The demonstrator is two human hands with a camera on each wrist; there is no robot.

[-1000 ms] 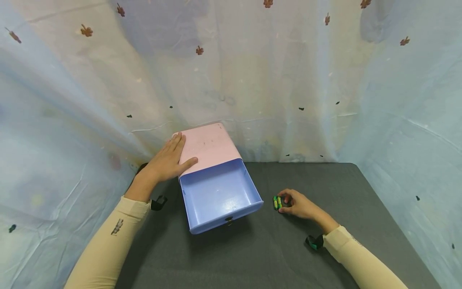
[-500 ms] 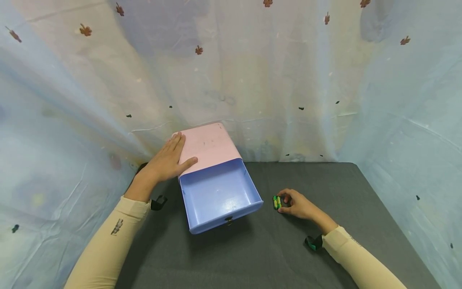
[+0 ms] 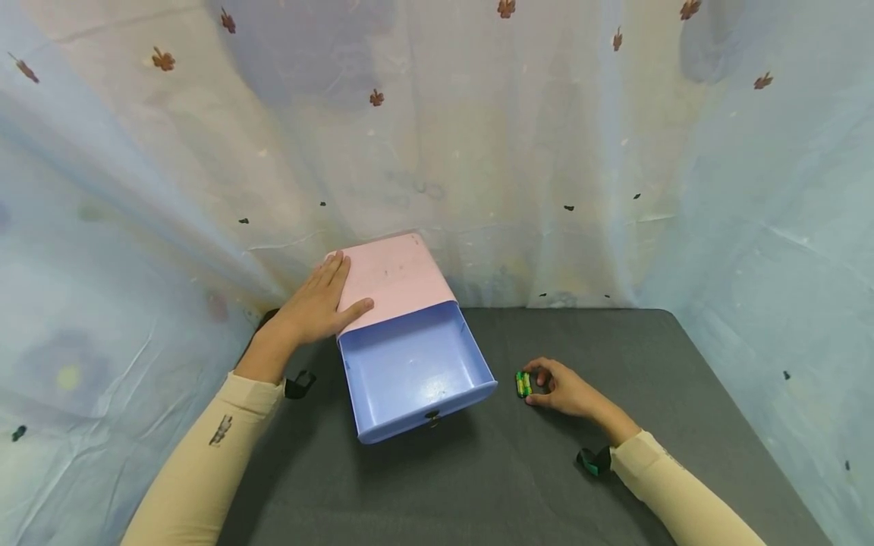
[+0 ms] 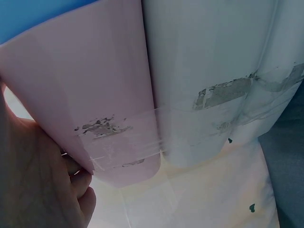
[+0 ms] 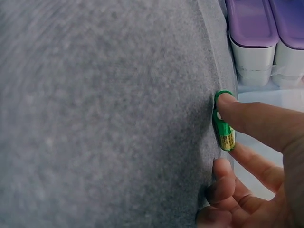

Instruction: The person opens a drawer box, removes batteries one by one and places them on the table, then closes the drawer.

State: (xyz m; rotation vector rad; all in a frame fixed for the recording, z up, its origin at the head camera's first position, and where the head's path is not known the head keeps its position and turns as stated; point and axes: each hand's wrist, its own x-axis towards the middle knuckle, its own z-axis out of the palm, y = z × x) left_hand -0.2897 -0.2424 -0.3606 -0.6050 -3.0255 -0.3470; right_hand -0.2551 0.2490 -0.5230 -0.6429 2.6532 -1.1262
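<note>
Grey woven cloth [image 3: 519,485] under our right hand [image 3: 565,388], which pinches cylindrical green batteries [image 3: 523,384] between thumb and forefinger. Our left hand [image 3: 309,309] rests, fingers extended, on smooth pink casing [image 3: 403,277]. Right wrist view alone shows purple-lidded tubs [image 5: 252,35] beyond the thumb.

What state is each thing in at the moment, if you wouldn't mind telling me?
Pink box: open at the front, left hand resting on top.
Blue drawer: pulled open, toward the person.
Batteries: side by side, pinched by the right hand.
Purple lids: on their containers.
Metal fitting on the drawer front: too small to tell.
</note>
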